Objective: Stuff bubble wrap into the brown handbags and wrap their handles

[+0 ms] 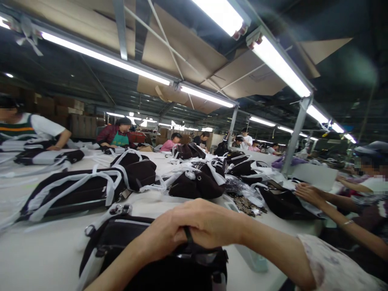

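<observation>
A black bag (176, 275) lies on the white table right in front of me, with metal rings and a pale wrapped strap at its upper left. Over its top edge my left hand (165, 232) and my right hand (209, 222) meet, fingers closed. Between them shows a short black strap (189, 235), which both seem to pinch. The right hand partly covers the left fingertips, so the exact grip is hidden. A clear plastic tray (256, 260) sits beside the bag, behind my right forearm.
Several black bags with white-wrapped straps cover the white table (18, 258), including one long bag (81, 186) at left. Small metal parts (245, 204) lie piled near plastic wrapping. A co-worker's hands (309, 194) touch another bag (285, 202) at right. A metal post (295, 137) rises behind it.
</observation>
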The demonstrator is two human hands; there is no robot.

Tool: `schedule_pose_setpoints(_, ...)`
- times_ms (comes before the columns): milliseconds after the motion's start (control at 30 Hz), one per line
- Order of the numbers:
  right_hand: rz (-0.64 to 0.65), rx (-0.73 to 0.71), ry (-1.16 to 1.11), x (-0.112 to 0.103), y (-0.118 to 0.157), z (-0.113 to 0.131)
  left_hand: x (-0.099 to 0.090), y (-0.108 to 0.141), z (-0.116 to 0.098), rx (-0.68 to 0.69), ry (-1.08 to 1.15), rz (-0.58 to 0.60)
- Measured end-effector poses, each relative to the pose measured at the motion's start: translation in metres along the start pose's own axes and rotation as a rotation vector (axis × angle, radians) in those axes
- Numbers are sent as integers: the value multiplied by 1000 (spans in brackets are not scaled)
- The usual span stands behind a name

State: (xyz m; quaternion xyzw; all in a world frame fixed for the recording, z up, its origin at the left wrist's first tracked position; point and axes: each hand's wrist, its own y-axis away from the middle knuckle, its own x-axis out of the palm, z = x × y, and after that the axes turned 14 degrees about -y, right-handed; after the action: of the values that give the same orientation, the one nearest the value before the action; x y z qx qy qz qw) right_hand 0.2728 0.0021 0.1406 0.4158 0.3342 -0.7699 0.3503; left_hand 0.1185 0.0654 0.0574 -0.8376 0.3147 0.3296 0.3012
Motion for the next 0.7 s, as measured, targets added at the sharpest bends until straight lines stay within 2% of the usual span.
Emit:
schedule_pose_setpoints(100,-95,115,-147,-16,13,3,-1,13,10,-39,-511,-21)
schedule_pose_setpoints(133,-95,153,-116,-20,21,5,1,16,15,-49,-657,-36)
schedule_pose_setpoints(200,-52,227,-1,-25,41,12,4,22,27,-50,-797,-60)
schedule_pose_setpoints(300,-49,369,117,-19,91,19,10,26,45,-65,-809,-76)
schedule_pose_setpoints(400,-227,501,108,6,150,16,17,23,53,-44,-804,-59)
schedule_pose_setpoints(467,-340,635,31,29,179,9,19,16,52,-13,-827,-47)
schedule_pose_setpoints(533,-430,699,-74,49,193,2,19,7,48,6,-859,-39)
schedule_pose_setpoints(633,-487,648,-173,65,191,-2,14,-2,43,37,-883,-44)
schedule_pose_setpoints(700,-557,608,-137,69,185,0,9,-2,42,70,-847,-77)
